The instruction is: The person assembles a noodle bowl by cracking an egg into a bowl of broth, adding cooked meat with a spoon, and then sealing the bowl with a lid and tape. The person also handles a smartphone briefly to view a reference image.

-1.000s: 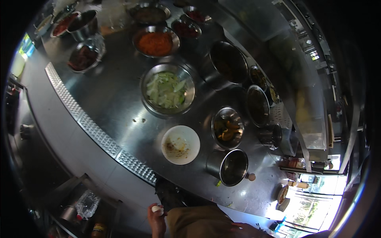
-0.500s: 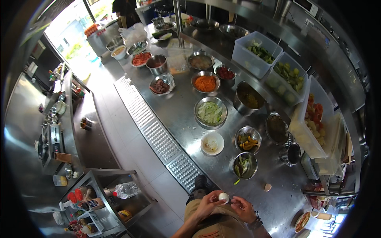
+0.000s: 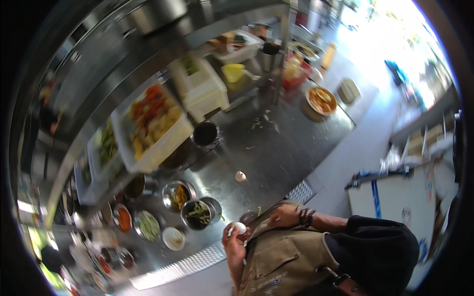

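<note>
My left hand (image 3: 234, 245) is closed around a white egg (image 3: 239, 227), its thumb and fingers wrapped about the sides. Over the tan apron (image 3: 281, 251) is my right hand (image 3: 285, 216), with dark beads at the wrist; its fingers are smeared by motion and I cannot make out whether anything is in them. A piece of eggshell (image 3: 240, 176) lies on the steel counter (image 3: 276, 163) ahead of my hands. Closest to the egg on the left stands a steel bowl of green vegetable pieces (image 3: 198, 215).
Left along the counter are a steel bowl of yellow-orange pieces (image 3: 178, 196), a white bowl (image 3: 174, 239), and a bowl of pale green shreds (image 3: 147, 225). A plastic tub of cut vegetables (image 3: 153, 121) sits above. An orange-filled bowl (image 3: 321, 101) stands near the far right corner.
My view has swung to the right, bringing the counter's other end into sight. The egg stays in my left hand; my right hand has moved away from it, over the apron.
</note>
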A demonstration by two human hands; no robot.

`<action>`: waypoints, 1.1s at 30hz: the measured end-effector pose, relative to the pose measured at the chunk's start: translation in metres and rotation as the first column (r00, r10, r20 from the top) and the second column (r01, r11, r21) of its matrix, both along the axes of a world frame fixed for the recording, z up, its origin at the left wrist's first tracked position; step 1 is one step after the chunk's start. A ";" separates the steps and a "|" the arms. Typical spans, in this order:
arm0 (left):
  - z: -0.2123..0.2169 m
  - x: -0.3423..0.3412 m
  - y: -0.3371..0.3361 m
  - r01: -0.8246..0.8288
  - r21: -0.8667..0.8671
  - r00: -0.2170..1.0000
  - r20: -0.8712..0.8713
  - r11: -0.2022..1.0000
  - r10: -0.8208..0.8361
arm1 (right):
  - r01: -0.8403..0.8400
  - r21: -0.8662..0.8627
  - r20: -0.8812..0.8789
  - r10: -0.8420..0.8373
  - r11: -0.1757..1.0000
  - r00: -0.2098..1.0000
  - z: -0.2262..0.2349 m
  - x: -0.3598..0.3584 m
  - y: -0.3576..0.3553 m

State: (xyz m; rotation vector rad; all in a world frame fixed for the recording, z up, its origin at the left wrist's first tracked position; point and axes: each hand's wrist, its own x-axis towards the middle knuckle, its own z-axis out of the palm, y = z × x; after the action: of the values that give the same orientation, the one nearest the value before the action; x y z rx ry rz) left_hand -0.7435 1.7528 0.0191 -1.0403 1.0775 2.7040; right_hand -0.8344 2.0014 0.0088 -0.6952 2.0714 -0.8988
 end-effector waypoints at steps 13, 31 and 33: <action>-0.022 -0.150 0.096 0.477 0.125 0.868 0.087 0.870 -0.488 | 0.819 0.194 0.149 -0.841 0.540 0.520 0.017 0.089 0.184; 0.000 -0.274 0.380 0.113 0.327 0.923 0.315 0.938 -0.221 | 0.760 0.251 0.593 -0.526 -0.600 -0.610 -0.160 -0.220 0.484; 0.009 -0.285 0.393 0.183 0.375 0.927 0.241 0.909 -0.286 | 0.723 0.251 0.618 -0.469 -0.644 -0.632 -0.157 -0.223 0.483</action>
State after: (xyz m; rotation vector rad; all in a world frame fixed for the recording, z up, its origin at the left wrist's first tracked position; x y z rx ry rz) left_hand -1.0283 2.1457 0.0281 -1.1127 0.6021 2.3344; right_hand -1.0578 2.4847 -0.1479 1.9427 1.0693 -2.3538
